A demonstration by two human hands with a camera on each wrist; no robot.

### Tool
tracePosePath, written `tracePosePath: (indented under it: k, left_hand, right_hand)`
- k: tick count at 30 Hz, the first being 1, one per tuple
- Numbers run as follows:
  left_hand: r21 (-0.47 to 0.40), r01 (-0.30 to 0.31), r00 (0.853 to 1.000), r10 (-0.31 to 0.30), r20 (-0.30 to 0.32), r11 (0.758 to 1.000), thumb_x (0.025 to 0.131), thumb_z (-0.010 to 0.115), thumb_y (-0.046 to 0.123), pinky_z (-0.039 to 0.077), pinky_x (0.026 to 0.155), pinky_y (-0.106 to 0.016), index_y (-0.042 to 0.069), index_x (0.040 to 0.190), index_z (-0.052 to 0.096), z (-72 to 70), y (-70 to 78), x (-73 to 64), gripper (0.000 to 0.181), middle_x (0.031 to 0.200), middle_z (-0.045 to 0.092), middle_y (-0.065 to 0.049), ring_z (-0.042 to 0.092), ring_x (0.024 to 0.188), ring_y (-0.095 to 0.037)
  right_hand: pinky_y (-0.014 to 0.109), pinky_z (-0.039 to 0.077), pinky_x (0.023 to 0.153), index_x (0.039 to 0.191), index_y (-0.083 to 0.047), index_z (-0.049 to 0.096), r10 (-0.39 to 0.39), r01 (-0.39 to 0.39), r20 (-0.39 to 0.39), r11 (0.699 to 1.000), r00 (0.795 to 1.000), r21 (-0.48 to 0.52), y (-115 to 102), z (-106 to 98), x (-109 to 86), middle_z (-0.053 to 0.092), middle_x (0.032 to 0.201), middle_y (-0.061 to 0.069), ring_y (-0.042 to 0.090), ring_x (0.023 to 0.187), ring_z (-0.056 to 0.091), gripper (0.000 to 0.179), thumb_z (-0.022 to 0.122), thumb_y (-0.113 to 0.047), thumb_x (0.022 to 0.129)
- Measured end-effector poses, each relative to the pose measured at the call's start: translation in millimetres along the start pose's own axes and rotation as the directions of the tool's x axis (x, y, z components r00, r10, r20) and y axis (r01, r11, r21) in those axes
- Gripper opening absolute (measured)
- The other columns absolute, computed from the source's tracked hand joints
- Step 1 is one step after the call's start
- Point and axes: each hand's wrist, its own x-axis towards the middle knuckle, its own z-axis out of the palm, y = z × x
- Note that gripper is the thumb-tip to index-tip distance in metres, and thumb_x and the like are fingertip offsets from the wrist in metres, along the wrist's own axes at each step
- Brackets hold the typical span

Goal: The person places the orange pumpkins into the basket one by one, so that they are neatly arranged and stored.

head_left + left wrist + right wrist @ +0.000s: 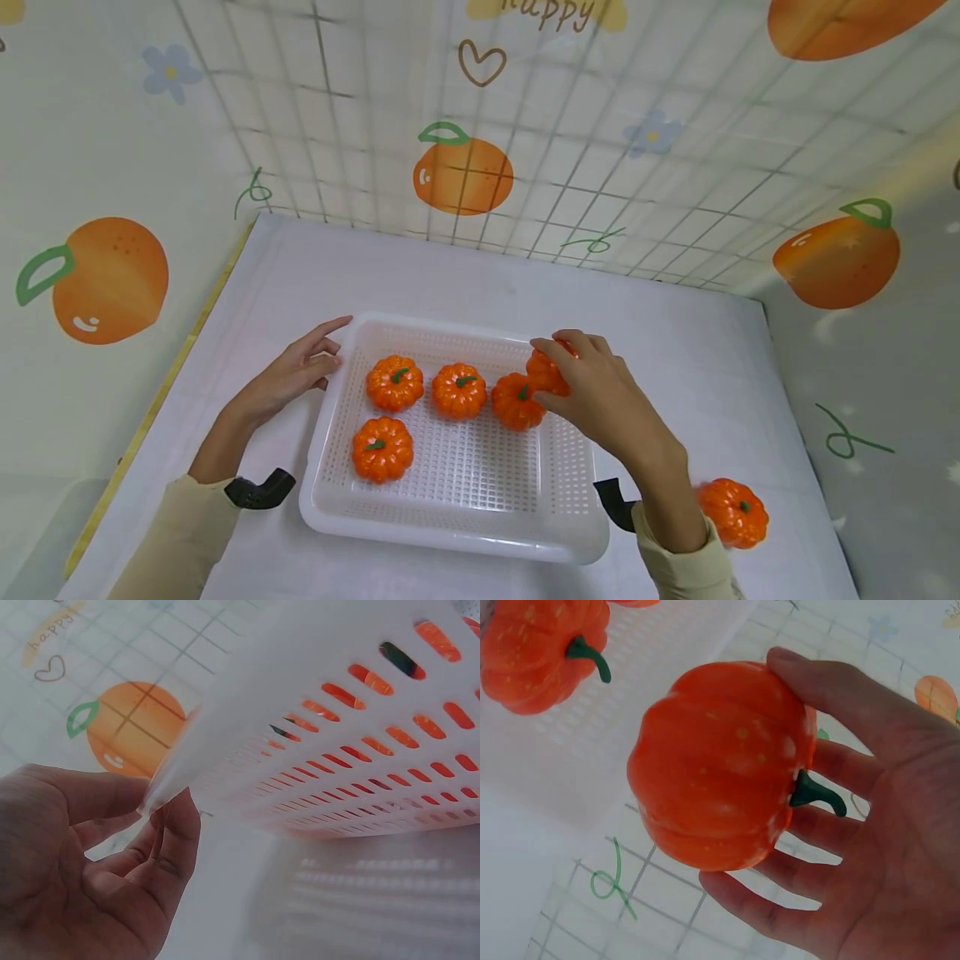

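A white perforated plastic basket [450, 537] stands on the table with several orange toy pumpkins [459, 391] inside, their green stems showing. At its left side my left hand [296, 367] pinches the rim, with the basket edge between thumb and fingers in the left wrist view [161, 791]. My right hand [600, 392] grips another orange pumpkin [720, 769] over the basket's far right corner, thumb on one side and fingertips round the other. In the head view that pumpkin is partly hidden by the hand and overlaps the rightmost pumpkin [516, 404] in the basket.
One more pumpkin [735, 512] lies on the white tabletop [510, 279] to the right of the basket, beside the right sleeve [682, 558]. Walls with printed oranges [465, 175] and a grid pattern enclose the table at the back and both sides.
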Motion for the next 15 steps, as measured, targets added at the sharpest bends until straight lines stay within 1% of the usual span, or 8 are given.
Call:
tracePosePath:
  k: [8,15]
  left_hand:
    - [0.015,-0.011,1.000,0.011,-0.006,1.000,0.103,0.053,0.015,0.055,0.081,-0.031,0.017,0.157,0.028,0.6,0.0,-0.7,0.060,0.116,0.051,-0.021,0.058,0.103,-0.030]
    - [0.011,-0.009,1.000,0.009,-0.003,1.000,0.103,0.053,0.014,0.055,0.081,-0.031,0.018,0.158,0.028,0.5,1.1,-1.3,0.060,0.116,0.051,-0.022,0.057,0.104,-0.031]
  right_hand:
    - [0.060,0.042,0.097,0.138,-0.012,0.057,-0.055,0.055,-0.004,0.998,0.998,-0.039,-8.1,3.6,5.5,0.051,0.136,0.018,0.041,0.127,0.042,0.061,0.082,-0.027,0.084]
    - [0.057,0.044,0.095,0.138,-0.013,0.058,-0.098,0.098,-0.008,0.995,0.995,-0.038,-15.7,9.1,8.3,0.052,0.135,0.016,0.039,0.127,0.042,0.060,0.081,-0.026,0.084]
